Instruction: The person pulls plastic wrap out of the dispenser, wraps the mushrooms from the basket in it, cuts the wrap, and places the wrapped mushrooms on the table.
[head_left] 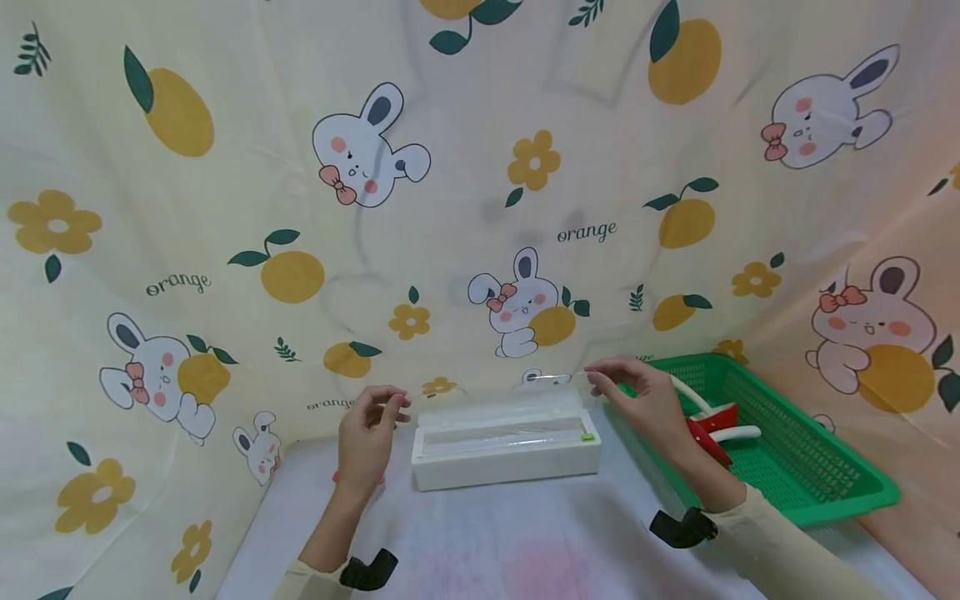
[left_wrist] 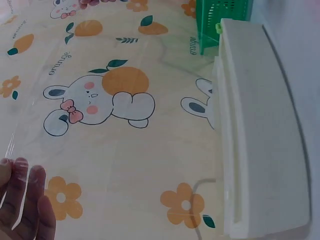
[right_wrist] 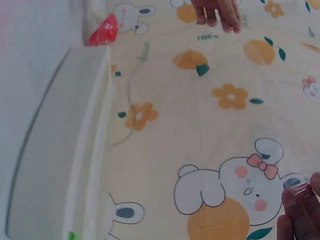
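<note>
Before a rabbit-and-orange patterned cloth [head_left: 480, 192], a pale bench [head_left: 450, 533] is seen. At its right, a green basket [head_left: 862, 492] is placed; near its middle, a white box [head_left: 510, 468] is set. Above the box, clear film [head_left: 498, 400] is held stretched between the left hand [head_left: 369, 433] and right hand [head_left: 641, 402], each grip narrowed to a pinch. Red-and-white objects [head_left: 722, 415] are held by the basket; a green slider [head_left: 587, 437] is seen at the box's right end.
</note>
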